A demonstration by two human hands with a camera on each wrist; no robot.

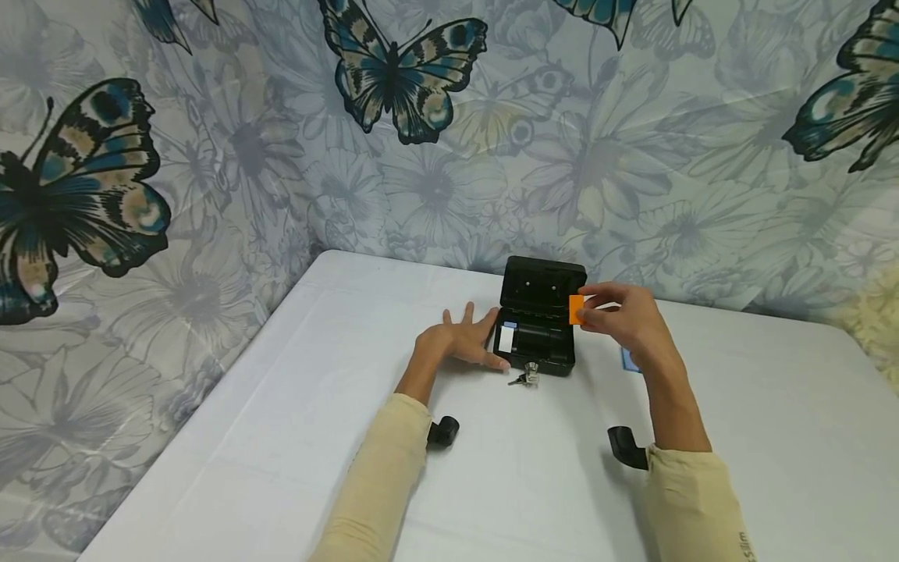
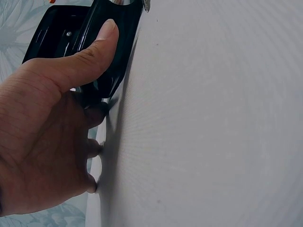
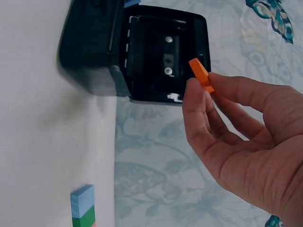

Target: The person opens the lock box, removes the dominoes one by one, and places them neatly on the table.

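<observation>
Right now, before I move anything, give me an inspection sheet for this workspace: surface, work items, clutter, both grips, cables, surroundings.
Surface: white tabletop, box near its far edge.
Work items: black box, lid open; white piece and blue piece inside; orange block held near the lid.
Clutter: keys at the box's front; blue block and green block to its right.
Left grip: fingers spread, at the box's left side.
Right grip: pinches the orange block.
Cables: nothing seen.
Surroundings: butterfly-print backdrop behind and left.
</observation>
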